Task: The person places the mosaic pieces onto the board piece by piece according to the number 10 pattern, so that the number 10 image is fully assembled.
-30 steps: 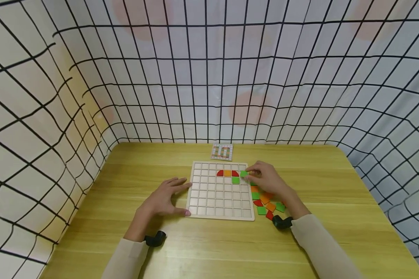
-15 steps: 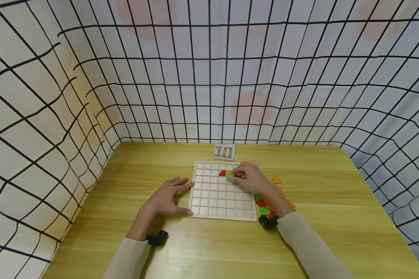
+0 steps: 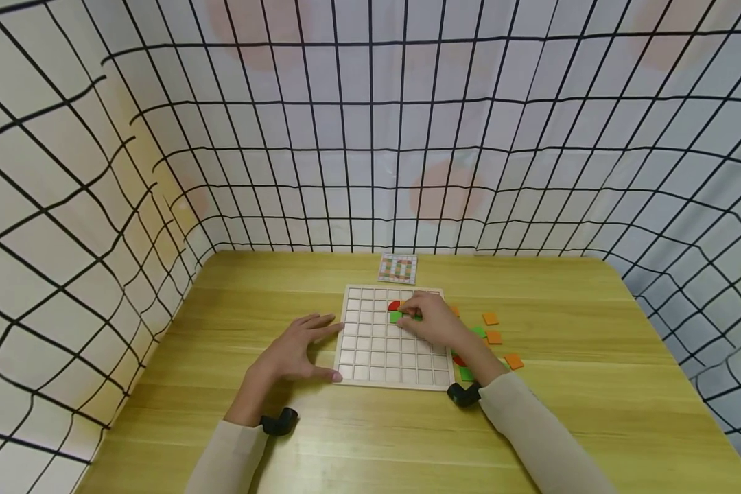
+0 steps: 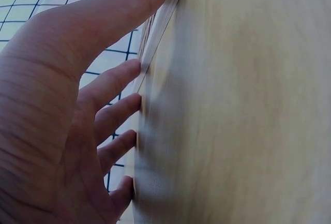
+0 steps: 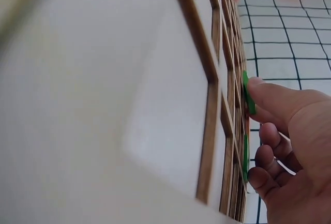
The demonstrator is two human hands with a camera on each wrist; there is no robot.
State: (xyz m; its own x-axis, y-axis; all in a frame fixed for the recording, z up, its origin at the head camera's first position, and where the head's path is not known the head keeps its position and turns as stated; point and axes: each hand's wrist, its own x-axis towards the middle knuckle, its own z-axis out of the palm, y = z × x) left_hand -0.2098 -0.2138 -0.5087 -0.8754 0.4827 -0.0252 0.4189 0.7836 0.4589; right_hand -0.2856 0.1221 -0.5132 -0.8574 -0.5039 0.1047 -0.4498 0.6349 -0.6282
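Note:
A wooden grid board [image 3: 370, 351] lies on the table. My left hand [image 3: 287, 351] spreads its fingers at the board's left side, the thumb on the near left corner and the index fingertip at the edge. Over the upper middle cells, my right hand [image 3: 435, 321] pinches a green square tile [image 3: 396, 318] between thumb and fingers. Just beyond that tile sits a red curved tile [image 3: 394, 305] in its cell. The right wrist view shows the pinched tile tilted at the grid, and another green tile [image 5: 245, 157] under the curled fingers. My right hand hides other placed tiles.
Right of the board lie loose tiles, among them an orange square [image 3: 514, 361] and a green one [image 3: 466, 374], partly behind the right forearm. A small pattern card [image 3: 398, 268] lies beyond the board. Black-lined netting [image 3: 370, 185] stands behind the table.
My right hand has carried the green tile leftward from the board's right column to a cell below the red curved tile. The left hand stays at the board's edge.

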